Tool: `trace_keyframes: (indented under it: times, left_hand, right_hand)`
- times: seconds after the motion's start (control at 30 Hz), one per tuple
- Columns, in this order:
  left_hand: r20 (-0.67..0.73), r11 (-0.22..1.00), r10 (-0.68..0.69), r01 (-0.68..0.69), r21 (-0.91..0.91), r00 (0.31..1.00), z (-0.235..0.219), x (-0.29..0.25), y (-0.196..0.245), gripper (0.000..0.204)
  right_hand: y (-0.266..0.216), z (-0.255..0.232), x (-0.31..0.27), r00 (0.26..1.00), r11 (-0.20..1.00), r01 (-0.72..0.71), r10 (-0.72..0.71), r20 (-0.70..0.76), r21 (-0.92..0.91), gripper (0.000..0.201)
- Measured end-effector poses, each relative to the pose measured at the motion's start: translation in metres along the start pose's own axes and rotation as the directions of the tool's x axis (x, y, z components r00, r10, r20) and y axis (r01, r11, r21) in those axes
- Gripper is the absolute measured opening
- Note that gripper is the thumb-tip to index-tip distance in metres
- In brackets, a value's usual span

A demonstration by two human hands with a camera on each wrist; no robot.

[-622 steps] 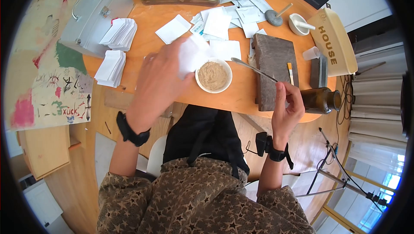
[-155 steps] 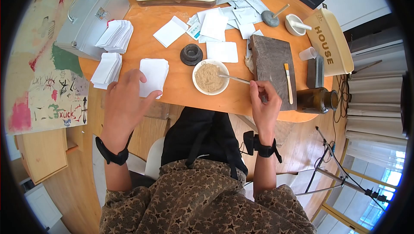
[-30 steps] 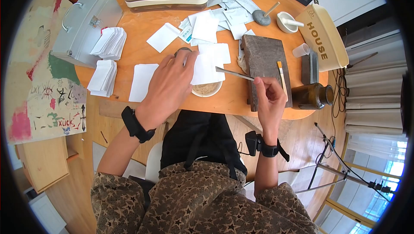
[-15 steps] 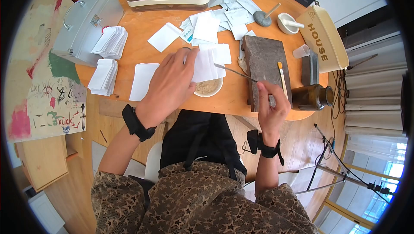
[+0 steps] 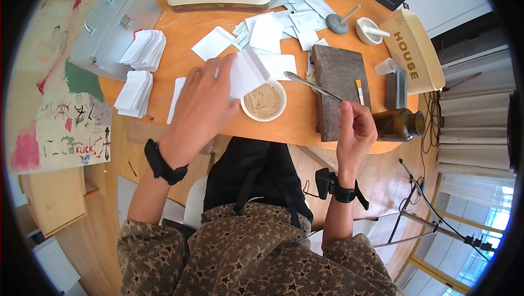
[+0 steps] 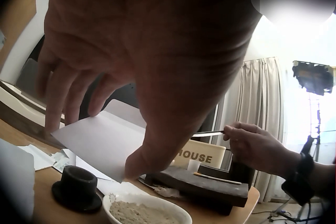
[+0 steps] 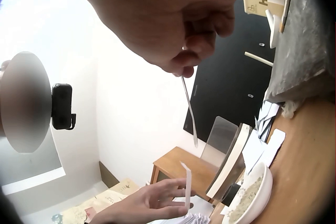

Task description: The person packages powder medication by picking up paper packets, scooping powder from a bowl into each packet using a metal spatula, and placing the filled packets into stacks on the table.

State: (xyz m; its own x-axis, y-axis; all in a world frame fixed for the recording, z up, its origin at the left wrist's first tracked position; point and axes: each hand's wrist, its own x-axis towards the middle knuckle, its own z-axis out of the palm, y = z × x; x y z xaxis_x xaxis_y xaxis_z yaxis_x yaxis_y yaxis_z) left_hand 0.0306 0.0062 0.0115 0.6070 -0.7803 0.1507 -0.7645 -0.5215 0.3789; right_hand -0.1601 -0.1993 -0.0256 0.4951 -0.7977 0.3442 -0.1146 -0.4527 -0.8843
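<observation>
My left hand [image 5: 202, 102] holds a white paper envelope [image 5: 246, 72] between thumb and fingers, tilted over the near-left side of a white bowl [image 5: 283, 106]. The left wrist view shows the flap raised at the envelope's far end. Light brown powder [image 5: 262, 103] fills much of the bowl. My right hand [image 5: 357, 129] pinches the handle of a slim metal spoon [image 5: 311, 85]; its tip points left, apart from the envelope, above the table. Behind the bowl, a black round pot-like piece [image 6: 79, 182] appears in the left wrist view, hidden by the envelope in the head view.
Stacked white envelopes [image 5: 134, 94] lie at left beside a silver case [image 5: 117, 28]. Packets [image 5: 305, 20] spread at the back. A dark wooden board [image 5: 338, 78] with a brush [image 5: 359, 91], a brown jar [image 5: 398, 125] and a mortar [image 5: 371, 34] stand at right.
Half a second ago the spoon's tip was at the envelope's edge; now it has drawn away to the right. The envelope has tilted and shifted left, uncovering more of the bowl.
</observation>
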Motion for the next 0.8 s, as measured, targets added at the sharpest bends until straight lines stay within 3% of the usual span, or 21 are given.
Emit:
trace_keyframes:
  times: [0.1,0.17,0.27,0.4,0.47,0.8]
  left_hand:
    - [-0.063,0.996,-0.043,0.047,0.075,0.997,-0.01,-0.012,-0.011,0.074]
    - [-0.061,0.982,-0.17,0.174,0.069,0.984,-0.022,-0.021,-0.014,0.073]
    - [-0.103,0.97,-0.195,0.207,0.124,0.975,-0.025,-0.038,-0.034,0.07]
    - [-0.085,0.934,-0.307,0.317,0.164,0.948,-0.035,-0.053,-0.034,0.063]
    - [-0.011,0.91,-0.372,0.366,0.196,0.928,-0.038,-0.057,-0.032,0.058]
    - [0.053,0.91,-0.366,0.345,0.228,0.929,-0.025,-0.064,-0.028,0.049]
  right_hand:
    - [0.001,0.001,0.0,1.0,1.0,-0.017,0.017,-0.001,0.016,0.018]
    - [0.002,0.001,-0.001,1.0,1.0,-0.024,0.024,0.008,0.019,0.019]
    - [0.003,0.003,-0.003,0.998,0.999,-0.047,0.047,0.04,0.019,0.019]
    - [-0.003,0.007,-0.006,0.995,0.997,-0.073,0.074,0.066,-0.005,0.018]
    - [-0.003,0.008,-0.007,0.992,0.996,-0.091,0.092,0.084,-0.017,0.017]
    - [0.005,0.009,-0.011,0.98,0.99,-0.121,0.13,0.149,-0.068,0.016]
